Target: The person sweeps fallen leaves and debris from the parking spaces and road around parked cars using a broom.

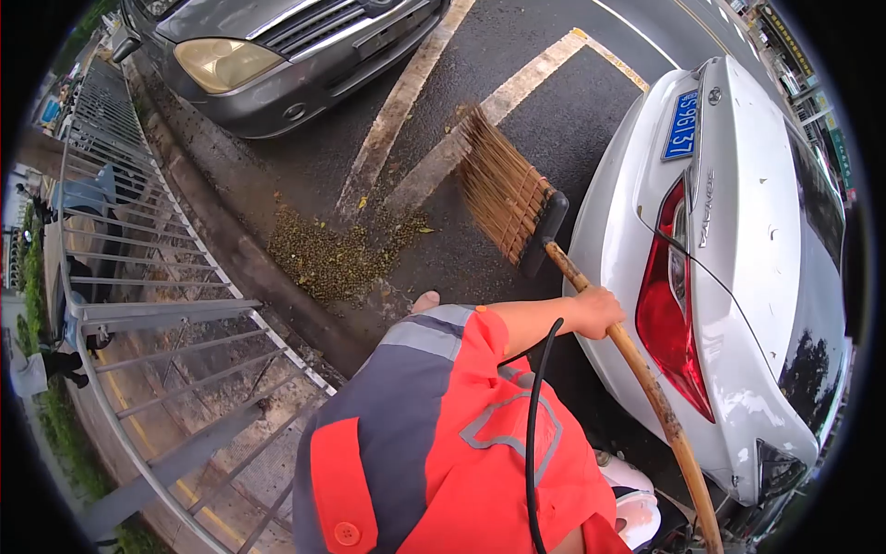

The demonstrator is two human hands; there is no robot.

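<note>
My left hand [598, 312] is closed round the wooden handle [657, 397] of a broom, between the white car and my orange and grey jacket. The broom's brown bristles [499, 185] slant up and left over the dark asphalt, bound to a black head piece [544, 231]. Left of the bristles lies a spread pile of small yellow-green bits [337, 254] by the curb. Some bare skin of my other arm shows at the bottom edge, but my right hand is out of view.
A grey car's front [295, 60] stands at the top left. The white car's rear [738, 231] takes up the right side. A metal railing [166, 319] runs along the curb [217, 217] at left. Pale painted lines [397, 115] cross the asphalt. A black cable [533, 434] hangs before my jacket.
</note>
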